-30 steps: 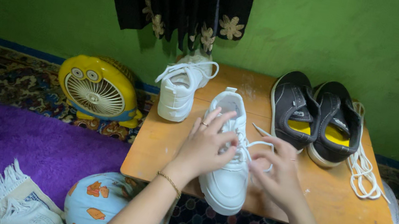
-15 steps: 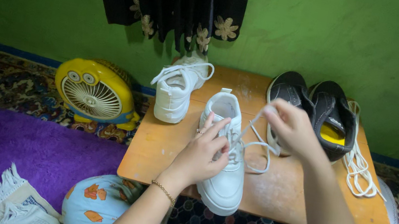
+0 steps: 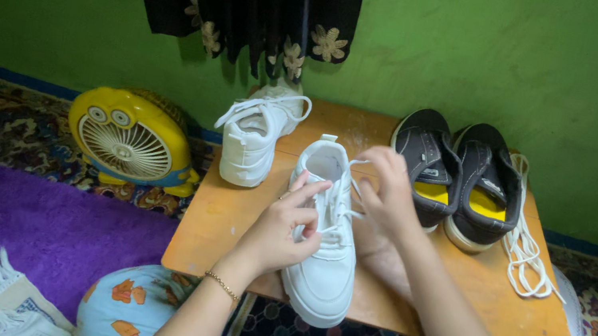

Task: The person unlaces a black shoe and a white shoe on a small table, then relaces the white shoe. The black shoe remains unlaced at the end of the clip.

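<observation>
While my left hand (image 3: pixel 280 230) presses down on the near white sneaker (image 3: pixel 320 257) in the middle of the wooden desk (image 3: pixel 224 228), fingers spread over its tongue, my right hand (image 3: pixel 387 195) sits just beside the shoe's upper eyelets, its grip pinched together on the white lace (image 3: pixel 346 200). A second white sneaker (image 3: pixel 255 140) stands farther back to the left. Two black shoes with yellow insoles (image 3: pixel 459 179) rest to the right, loose white laces (image 3: pixel 525 246) beside them. A yellow fan (image 3: pixel 130 136) stands on the floor.
</observation>
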